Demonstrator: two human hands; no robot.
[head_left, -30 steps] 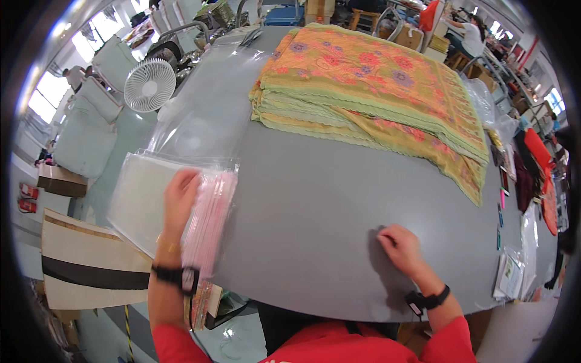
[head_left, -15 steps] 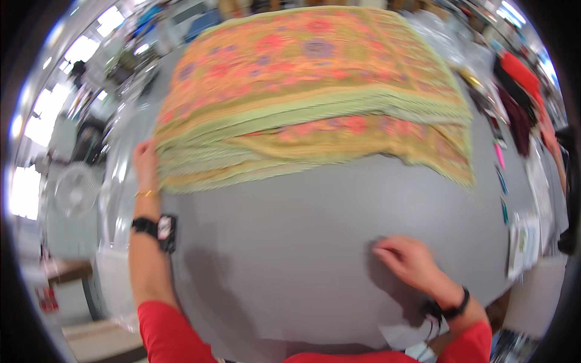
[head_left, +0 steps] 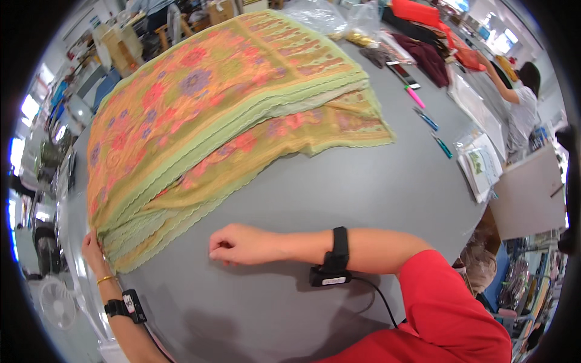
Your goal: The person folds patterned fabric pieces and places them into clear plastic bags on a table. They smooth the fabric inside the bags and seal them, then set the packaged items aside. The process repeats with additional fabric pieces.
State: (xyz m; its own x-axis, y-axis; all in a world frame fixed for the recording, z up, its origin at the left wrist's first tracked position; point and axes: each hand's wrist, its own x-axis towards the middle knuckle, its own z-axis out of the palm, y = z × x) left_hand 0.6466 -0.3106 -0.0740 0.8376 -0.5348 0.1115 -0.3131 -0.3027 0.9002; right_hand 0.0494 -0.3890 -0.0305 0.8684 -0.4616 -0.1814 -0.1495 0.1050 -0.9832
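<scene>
A large folded shawl [head_left: 181, 109], orange and olive with pink and purple flowers and a pale green scalloped edge, lies over the far left part of the grey table [head_left: 339, 193]. Its folded layers are uneven along the near side, where one lower layer shows past the upper. At the shawl's near left corner, my left hand [head_left: 95, 251] pinches the edge, the fingertips partly hidden by the cloth. Loosely curled, my right hand [head_left: 239, 245] is over the bare table just in front of the near edge, apart from the cloth, with nothing visible in it.
A pink pen [head_left: 414, 97], blue snips [head_left: 426, 119] and green snips [head_left: 442, 146] lie on the right. Beyond them are a phone [head_left: 403, 75], a maroon cloth [head_left: 423, 57] and clear plastic bags [head_left: 363, 24]. A stack of packets [head_left: 481, 163] sits at the right edge; a person [head_left: 523, 103] works beyond.
My right hand has swung left across the table toward the shawl's near left side. My left hand stays at the corner. The whole view has turned to the right.
</scene>
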